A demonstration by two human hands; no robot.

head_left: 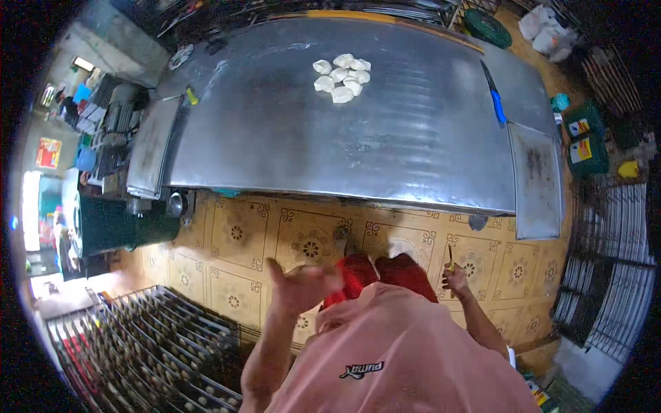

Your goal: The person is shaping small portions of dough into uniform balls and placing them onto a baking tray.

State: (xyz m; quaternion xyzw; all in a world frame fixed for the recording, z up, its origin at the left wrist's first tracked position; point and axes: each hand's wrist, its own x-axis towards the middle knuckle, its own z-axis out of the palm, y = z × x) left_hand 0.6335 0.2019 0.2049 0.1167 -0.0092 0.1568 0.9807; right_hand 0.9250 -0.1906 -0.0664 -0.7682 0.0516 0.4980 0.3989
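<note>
Overall, the metal worktop (268, 138) carries white dough pieces (339, 76); the left hand (303, 284), blurred, appears empty, fingers extended; the right hand (455, 281), beside the thigh, grips a slim yellow-handled tool (450, 255), probably light, stiff, best held by its handle.

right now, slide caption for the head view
White dough-like pieces clustered on a metal table, right hand holding a slim tool, blurred left hand apparently empty.

Open passage over near half of metal table (261, 138), dough pieces (339, 76) blocking far centre; blue-handled knife (498, 104) obstructing right end
</note>
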